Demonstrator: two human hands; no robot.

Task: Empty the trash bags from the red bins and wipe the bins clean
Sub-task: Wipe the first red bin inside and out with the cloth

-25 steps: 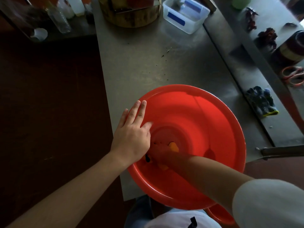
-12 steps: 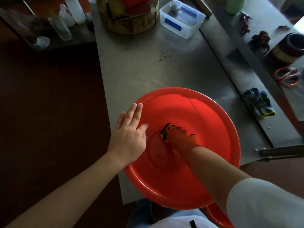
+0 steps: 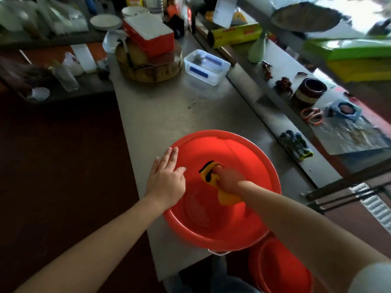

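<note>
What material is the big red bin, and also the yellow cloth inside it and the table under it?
The red bin seems to be moulded plastic, smooth and glossy: light reflects off its wall. The yellow cloth looks like soft fabric with black marks; it folds and bunches. The table is probably stainless steel, dull grey with a faint sheen.

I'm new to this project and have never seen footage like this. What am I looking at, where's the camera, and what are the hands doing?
No machine here: a person works bare-handed, and every picture comes from one wide camera worn on their head, looking down. The left hand rests flat on the rim of a red bin standing on a steel table. The right hand holds a yellow-and-black cloth against the bin's inside. A second red bin sits below the table's near edge. Farther back stands a clear plastic box; dark gloves lie to the right.
</note>
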